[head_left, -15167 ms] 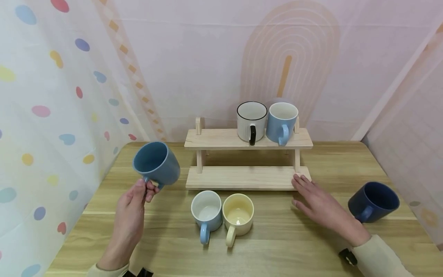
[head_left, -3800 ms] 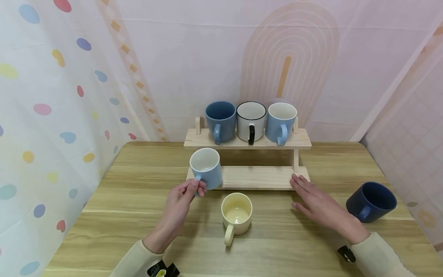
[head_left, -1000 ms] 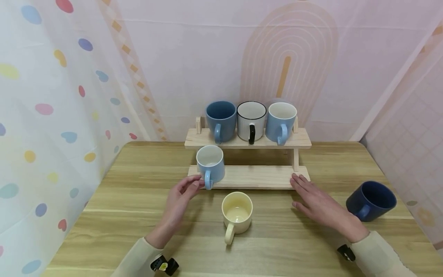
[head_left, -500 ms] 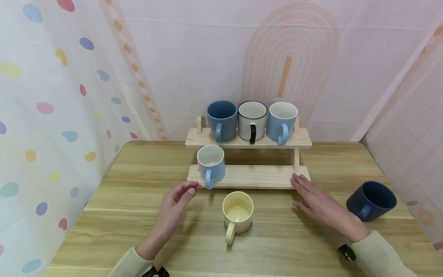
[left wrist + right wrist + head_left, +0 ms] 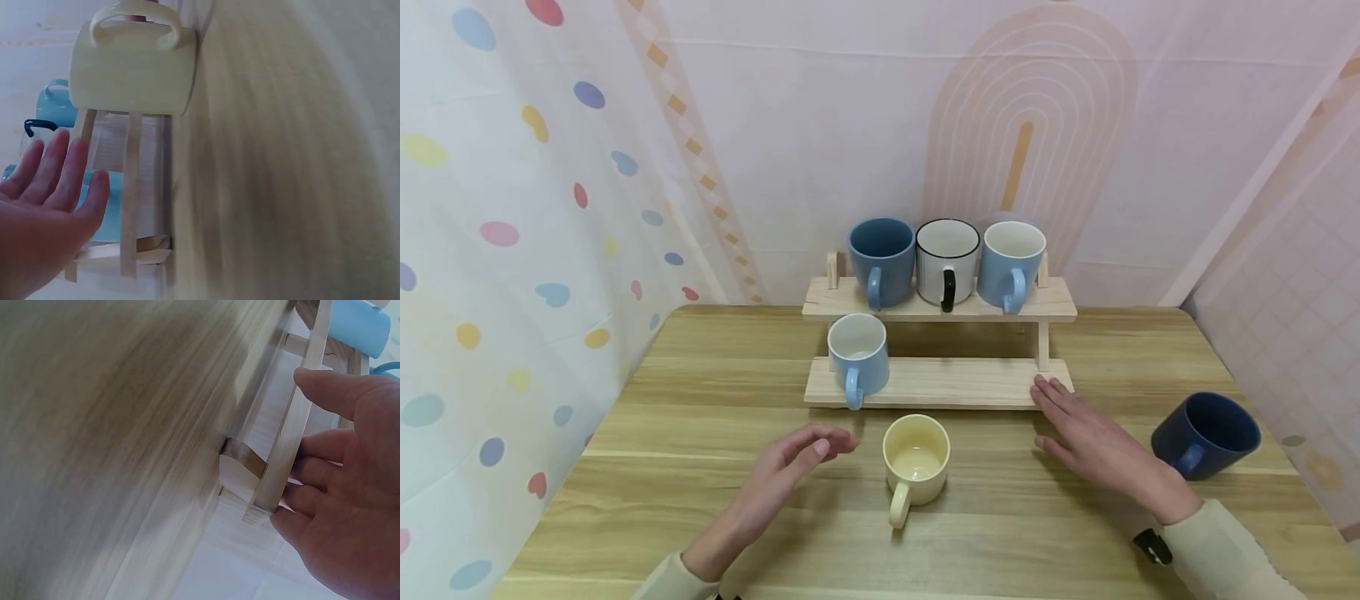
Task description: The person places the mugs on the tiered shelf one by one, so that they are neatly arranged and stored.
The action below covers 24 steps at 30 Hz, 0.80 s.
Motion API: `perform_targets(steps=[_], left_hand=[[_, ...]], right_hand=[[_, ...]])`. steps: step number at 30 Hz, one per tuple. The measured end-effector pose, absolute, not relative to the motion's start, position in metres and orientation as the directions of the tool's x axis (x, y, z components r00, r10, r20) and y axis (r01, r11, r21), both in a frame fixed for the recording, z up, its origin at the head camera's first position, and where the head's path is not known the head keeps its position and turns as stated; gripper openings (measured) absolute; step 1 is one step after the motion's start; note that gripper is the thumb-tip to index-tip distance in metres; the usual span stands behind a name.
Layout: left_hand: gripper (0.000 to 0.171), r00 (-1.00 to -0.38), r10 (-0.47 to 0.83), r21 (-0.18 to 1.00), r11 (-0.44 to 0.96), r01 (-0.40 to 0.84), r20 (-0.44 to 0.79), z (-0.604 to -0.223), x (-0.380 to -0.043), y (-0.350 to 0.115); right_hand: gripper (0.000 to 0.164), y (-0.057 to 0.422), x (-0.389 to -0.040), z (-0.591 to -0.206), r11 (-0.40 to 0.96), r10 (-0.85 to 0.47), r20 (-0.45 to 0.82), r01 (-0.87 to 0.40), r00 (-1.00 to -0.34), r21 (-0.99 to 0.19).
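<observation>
My left hand (image 5: 786, 471) hovers over the table with relaxed fingers and nothing in them, left of a cream-yellow mug (image 5: 917, 458) that stands upright on the wood. In the left wrist view that yellow mug (image 5: 131, 69) is beyond the spread fingertips. My right hand (image 5: 1093, 437) rests its fingertips on the right end of the lower shelf of a two-tier wooden rack (image 5: 962, 383); the right wrist view shows its fingers (image 5: 312, 469) at the board's edge. A light blue mug with a white inside (image 5: 859, 358) stands at the lower shelf's left end, handle forward.
On the upper shelf stand a dark teal-blue mug (image 5: 882, 262), a white mug with black rim and handle (image 5: 947, 262) and a light blue mug (image 5: 1011, 267). A navy mug (image 5: 1206, 437) stands on the table beyond my right wrist. Curtains hang behind and at both sides.
The teal mug went onto the upper shelf, then my left hand set the light blue mug on the lower shelf, let go and drew back toward the yellow mug. The right hand stayed.
</observation>
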<state>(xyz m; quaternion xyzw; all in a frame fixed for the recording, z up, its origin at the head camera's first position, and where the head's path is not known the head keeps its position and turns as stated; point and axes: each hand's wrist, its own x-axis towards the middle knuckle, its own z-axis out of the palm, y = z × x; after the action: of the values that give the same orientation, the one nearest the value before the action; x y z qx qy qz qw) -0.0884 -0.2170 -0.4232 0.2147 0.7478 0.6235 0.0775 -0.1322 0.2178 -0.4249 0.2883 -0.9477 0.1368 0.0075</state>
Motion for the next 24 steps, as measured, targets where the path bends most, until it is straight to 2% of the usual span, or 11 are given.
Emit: perform_targets(steps=[9,24], left_hand=[[0.038,-0.808,0.588,0.985,0.121,0.127,0.032,-0.434,-0.085,-0.214],[0.041,-0.738,0.671,0.989,0.144,0.044,-0.065,-0.444,-0.083,-0.205]], right_hand=[[0.065,0.22,-0.131,-0.425,0.801,-0.536,0.082,-0.537,-0.84,-0.265],[0.065,0.218,-0.133,-0.427,0.797,-0.547,0.094,-0.552,-0.832,-0.243]])
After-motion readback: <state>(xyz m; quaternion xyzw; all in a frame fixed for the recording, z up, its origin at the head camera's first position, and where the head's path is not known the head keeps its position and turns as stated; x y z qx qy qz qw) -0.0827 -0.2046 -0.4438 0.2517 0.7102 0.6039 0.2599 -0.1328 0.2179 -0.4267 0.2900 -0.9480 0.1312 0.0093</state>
